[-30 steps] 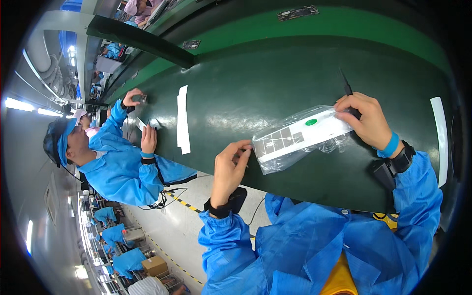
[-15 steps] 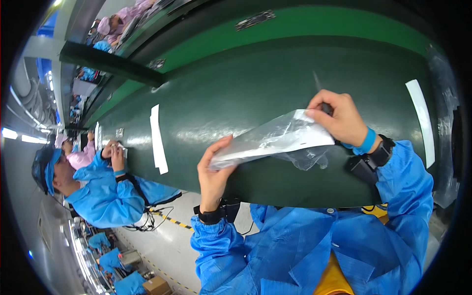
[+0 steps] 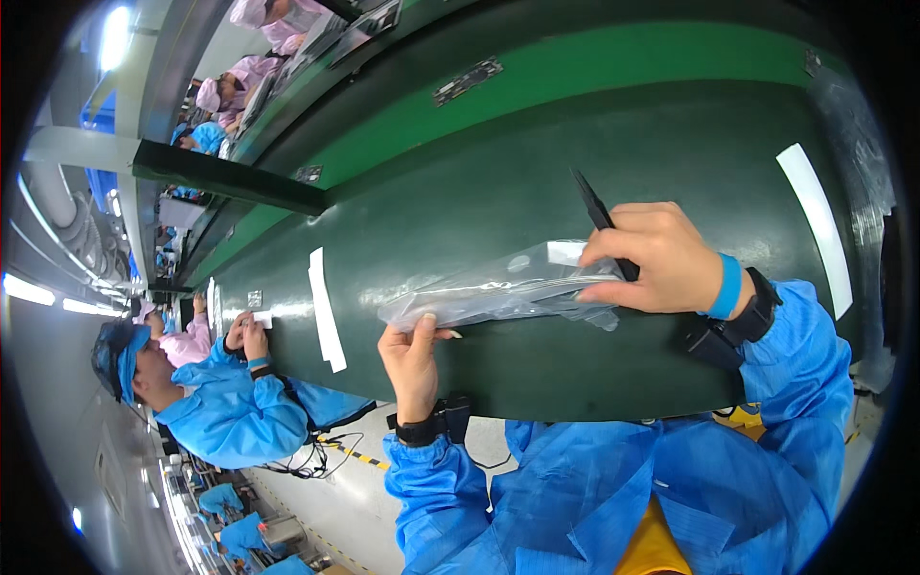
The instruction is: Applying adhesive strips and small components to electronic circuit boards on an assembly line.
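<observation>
A clear plastic bag (image 3: 479, 292) stretches between my hands just above the dark green work surface, with a small white patch (image 3: 565, 252) near its right end. My left hand (image 3: 412, 359) pinches the bag's left lower edge between thumb and fingers. In my right hand (image 3: 661, 254) is a slim black pointed tool that looks like tweezers (image 3: 592, 201), its tip standing up past the knuckles. The thumb and forefinger of that hand close at the bag's right end. Whether anything lies inside the bag is hard to tell through the glare and folds.
White strips (image 3: 326, 311) lie left on the green work surface (image 3: 460, 192), another strip (image 3: 816, 230) at the right. Clear plastic sheeting (image 3: 853, 144) hangs along the right edge. A dark post (image 3: 230, 180) juts in. A co-worker in blue (image 3: 230, 412) sits to the left.
The bag has dropped a little and tilts less. My right hand has turned and come lower, so the black tool now shows upright. My left hand has shifted lower on the bag.
</observation>
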`<state>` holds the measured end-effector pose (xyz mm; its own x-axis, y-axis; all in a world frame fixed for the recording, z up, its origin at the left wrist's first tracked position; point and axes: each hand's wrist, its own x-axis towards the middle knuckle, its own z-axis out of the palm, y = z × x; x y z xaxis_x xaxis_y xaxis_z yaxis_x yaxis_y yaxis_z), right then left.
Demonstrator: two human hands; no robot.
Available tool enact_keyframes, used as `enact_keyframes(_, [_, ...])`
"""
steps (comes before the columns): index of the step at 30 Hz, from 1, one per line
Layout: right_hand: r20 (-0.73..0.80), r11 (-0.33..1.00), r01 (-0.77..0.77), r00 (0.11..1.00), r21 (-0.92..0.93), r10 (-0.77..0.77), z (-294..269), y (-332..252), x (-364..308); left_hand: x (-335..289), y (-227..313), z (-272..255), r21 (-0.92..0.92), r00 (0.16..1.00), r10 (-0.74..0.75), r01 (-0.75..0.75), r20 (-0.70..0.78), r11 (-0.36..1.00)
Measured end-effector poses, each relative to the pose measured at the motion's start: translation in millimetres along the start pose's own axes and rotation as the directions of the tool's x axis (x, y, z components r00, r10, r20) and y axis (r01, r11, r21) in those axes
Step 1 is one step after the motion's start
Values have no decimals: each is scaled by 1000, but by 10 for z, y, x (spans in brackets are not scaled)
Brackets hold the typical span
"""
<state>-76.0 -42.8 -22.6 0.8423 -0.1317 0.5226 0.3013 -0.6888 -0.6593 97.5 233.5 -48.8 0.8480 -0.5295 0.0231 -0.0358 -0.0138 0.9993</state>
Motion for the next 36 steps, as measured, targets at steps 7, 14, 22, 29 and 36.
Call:
enact_keyframes(7, [167, 925, 139, 982, -353, -84, 93, -96, -32, -11, 50, 10, 53, 998, -29, 26, 52, 998])
enact_keyframes(14, [37, 982, -190, 981, 15, 190, 104, -97, 34, -23, 108, -80, 44, 991, -92, 88, 94, 995])
enact_keyframes(22, [11, 939, -341, 940, 51, 341, 76, -213, 87, -4, 96, -284, 61, 998, -40, 37, 47, 997])
enact_keyframes(29, [201, 914, -381, 893, -142, 403, 165, -230, 151, -99, 173, -258, 455, 967, 247, -245, 58, 856])
enact_keyframes(36, [262, 822, -548, 825, 154, 501, 397, -386, 246, -142, 86, -38, -306, 997, 35, -11, 74, 952])
